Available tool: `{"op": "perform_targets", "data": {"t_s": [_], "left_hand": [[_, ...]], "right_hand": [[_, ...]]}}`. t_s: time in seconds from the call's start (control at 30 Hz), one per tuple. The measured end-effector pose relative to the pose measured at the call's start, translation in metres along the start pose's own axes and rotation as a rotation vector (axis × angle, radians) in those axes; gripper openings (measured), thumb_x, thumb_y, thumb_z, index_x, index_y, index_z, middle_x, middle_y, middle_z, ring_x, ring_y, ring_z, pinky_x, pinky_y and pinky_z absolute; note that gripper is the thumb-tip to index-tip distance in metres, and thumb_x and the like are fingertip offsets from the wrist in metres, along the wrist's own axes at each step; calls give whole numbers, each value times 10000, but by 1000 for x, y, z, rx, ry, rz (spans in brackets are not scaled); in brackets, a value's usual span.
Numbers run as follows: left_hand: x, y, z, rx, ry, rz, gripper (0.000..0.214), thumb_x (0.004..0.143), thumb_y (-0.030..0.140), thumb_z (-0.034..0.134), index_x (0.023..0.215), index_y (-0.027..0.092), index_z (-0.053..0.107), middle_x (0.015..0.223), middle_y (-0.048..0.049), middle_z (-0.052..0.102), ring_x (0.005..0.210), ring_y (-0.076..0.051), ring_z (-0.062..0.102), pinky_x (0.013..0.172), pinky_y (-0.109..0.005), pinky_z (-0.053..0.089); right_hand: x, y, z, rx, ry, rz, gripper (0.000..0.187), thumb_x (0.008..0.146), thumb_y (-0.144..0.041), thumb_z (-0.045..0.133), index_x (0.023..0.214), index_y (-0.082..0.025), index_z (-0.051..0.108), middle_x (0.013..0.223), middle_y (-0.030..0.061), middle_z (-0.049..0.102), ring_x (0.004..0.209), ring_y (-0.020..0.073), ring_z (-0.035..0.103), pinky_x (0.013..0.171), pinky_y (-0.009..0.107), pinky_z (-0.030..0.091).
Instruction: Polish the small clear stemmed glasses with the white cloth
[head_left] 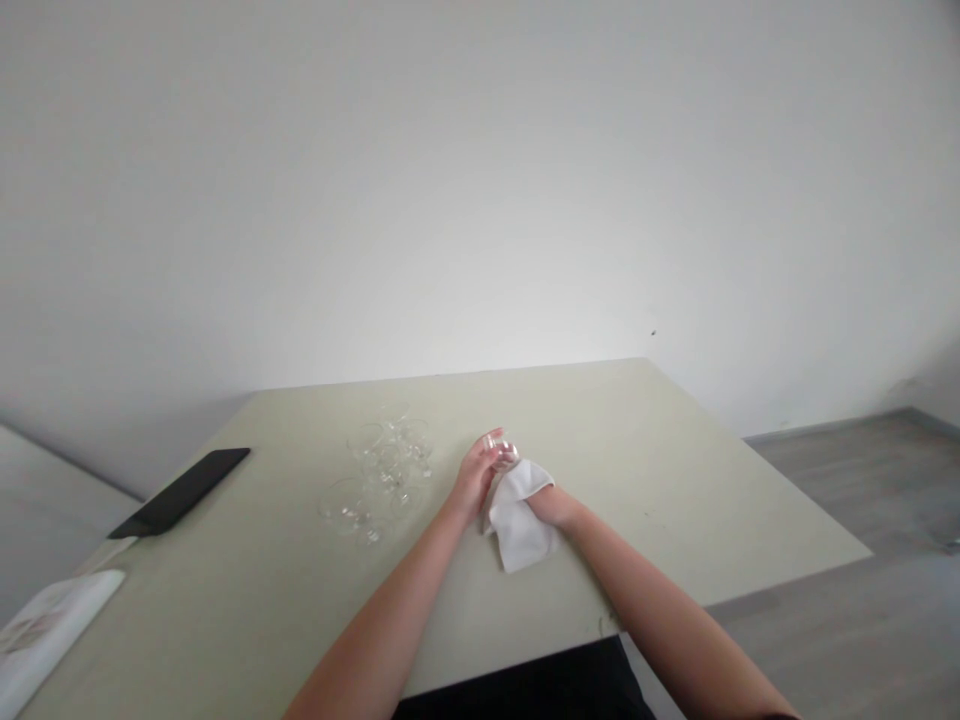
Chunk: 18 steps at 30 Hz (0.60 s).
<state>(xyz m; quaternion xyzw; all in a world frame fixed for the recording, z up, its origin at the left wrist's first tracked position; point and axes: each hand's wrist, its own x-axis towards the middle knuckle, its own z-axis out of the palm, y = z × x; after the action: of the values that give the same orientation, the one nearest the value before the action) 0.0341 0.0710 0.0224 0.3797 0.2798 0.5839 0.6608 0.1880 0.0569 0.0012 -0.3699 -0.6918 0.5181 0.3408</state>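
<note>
A pale bench spanned the lower half of the frame. A flat black slab lay along its left edge. Just below and right of centre, a white cloth draped over the right hand and hid its fingers, so their grip could not be told. The left hand had its fingers curled around a clear glass, just above the cloth; similar glassware clustered left of centre.
</note>
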Motion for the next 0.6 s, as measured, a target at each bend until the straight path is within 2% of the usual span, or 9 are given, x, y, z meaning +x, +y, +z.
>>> {"op": "perform_targets", "data": {"t_s": [0.1, 0.23, 0.33, 0.4, 0.53, 0.6], "left_hand": [[0, 2, 0, -63, -38, -46, 504, 747, 506, 648, 1103, 150, 629, 987, -94, 706, 857, -204, 656, 815, -336, 483], [1, 2, 0, 51, 28, 23, 476, 678, 375, 759, 1088, 163, 642, 951, -52, 704, 827, -164, 647, 797, -275, 466], [1, 2, 0, -9, -43, -32, 507, 715, 448, 707, 1127, 164, 625, 987, -79, 707, 852, -193, 654, 810, -312, 475], [1, 2, -1, -21, -49, -28, 486, 738, 494, 671, 1085, 155, 642, 998, -90, 704, 875, -204, 653, 815, -320, 477], [1, 1, -1, 56, -13, 6, 474, 694, 382, 748, 1099, 160, 643, 970, -64, 703, 857, -179, 647, 809, -286, 467], [1, 1, -1, 2, -48, -26, 500, 720, 436, 712, 1131, 166, 623, 982, -75, 703, 861, -194, 652, 818, -316, 476]], "right_hand": [[0, 3, 0, -15, 10, 30, 590, 868, -643, 453, 1263, -221, 571, 1328, 108, 582, 1288, 283, 482, 1126, 488, 318], [1, 2, 0, -61, 35, 28, 588, 857, -644, 470, 1247, -220, 586, 1344, 113, 571, 1289, 286, 482, 1158, 479, 262], [0, 0, -2, -52, 21, 30, 607, 873, -638, 445, 1274, -199, 565, 1370, 122, 551, 1278, 276, 498, 1141, 465, 305], [0, 0, -2, -57, 17, 36, 614, 871, -640, 446, 1271, -189, 565, 1368, 128, 551, 1269, 277, 506, 1126, 465, 332], [0, 1, -3, -53, 7, 22, 549, 883, -615, 448, 1223, -208, 590, 1296, 105, 603, 1237, 268, 528, 1116, 468, 343], [0, 0, -3, -22, -2, 36, 523, 896, -593, 440, 1214, -207, 592, 1283, 97, 612, 1217, 269, 542, 1098, 476, 363]]}}
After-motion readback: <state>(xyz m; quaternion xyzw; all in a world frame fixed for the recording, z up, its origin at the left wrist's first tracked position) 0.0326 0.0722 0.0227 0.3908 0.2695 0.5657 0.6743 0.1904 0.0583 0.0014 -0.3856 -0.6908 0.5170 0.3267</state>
